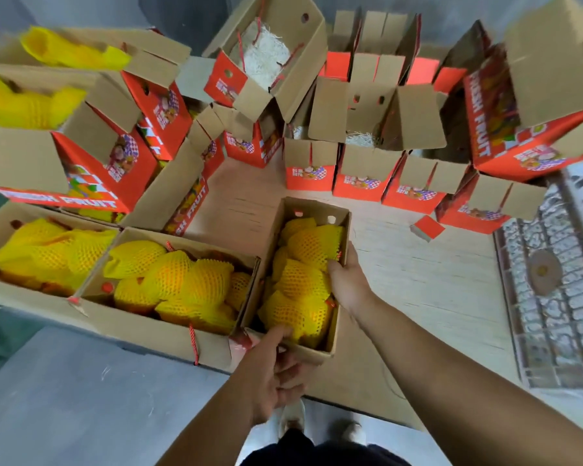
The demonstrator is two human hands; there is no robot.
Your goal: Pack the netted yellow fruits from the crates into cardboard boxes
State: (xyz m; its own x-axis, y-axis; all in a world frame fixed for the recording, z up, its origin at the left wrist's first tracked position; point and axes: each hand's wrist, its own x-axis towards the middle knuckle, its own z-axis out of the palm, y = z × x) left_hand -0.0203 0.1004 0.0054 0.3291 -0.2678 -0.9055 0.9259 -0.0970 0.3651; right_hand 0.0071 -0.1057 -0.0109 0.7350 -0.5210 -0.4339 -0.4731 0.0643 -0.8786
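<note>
Head view: hands grip a filled cardboard box at two edges; the left hand curls round the near end wall, thumb over the rim and touching the nearest netted fruit, fingers underneath; the right hand holds the right long wall, fingers tucked inside against the nets; neither hand is wide, both are closed on the box. Fruits in yellow foam netting fill this box from end to end, so filling here looks done, and the step in hand is, as I judge it, shifting or lifting the full box to its place beside the others; two more filled boxes lie just to its left, the nearer one touching it along the long side. The next move calls for a level lift, since the flaps are open and the top fruits sit near the rim; a tilt could roll one out. No crate is plainly seen.

Room: bare pale flooring lies open to the right and ahead of the box; beyond it a row of empty red boxes with raised flaps closes the far side; an ornate metal grille bounds the right; grey floor lies near left; the person's shoes stand just behind the box.
</note>
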